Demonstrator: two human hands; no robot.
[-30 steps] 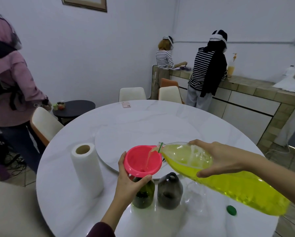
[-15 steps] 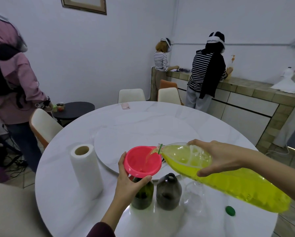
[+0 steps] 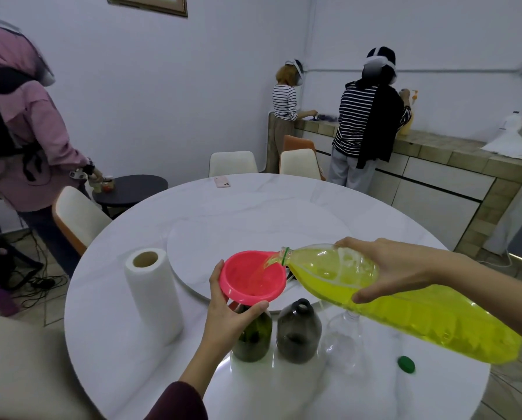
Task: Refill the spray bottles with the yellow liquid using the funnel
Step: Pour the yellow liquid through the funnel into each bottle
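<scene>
Large soft clear plastic bottle of yellow liquid [image 3: 405,301] is gripped mid-body by right hand [image 3: 386,268], tilted, pouring. Judged heavy, squashy; firm hold needed. Pink plastic funnel [image 3: 252,277], on green glass bottle [image 3: 253,338], is pinched by left hand [image 3: 232,313].

Counted on the tabletop [image 3: 284,201]: three small bottles, namely one green [image 3: 253,338], one dark [image 3: 297,334] and one clear [image 3: 343,341], though the clear one is hard to make out. One funnel [image 3: 252,278], one large yellow-liquid bottle [image 3: 405,310], one green cap [image 3: 406,364], one paper towel roll [image 3: 152,294], one phone [image 3: 222,182].
</scene>
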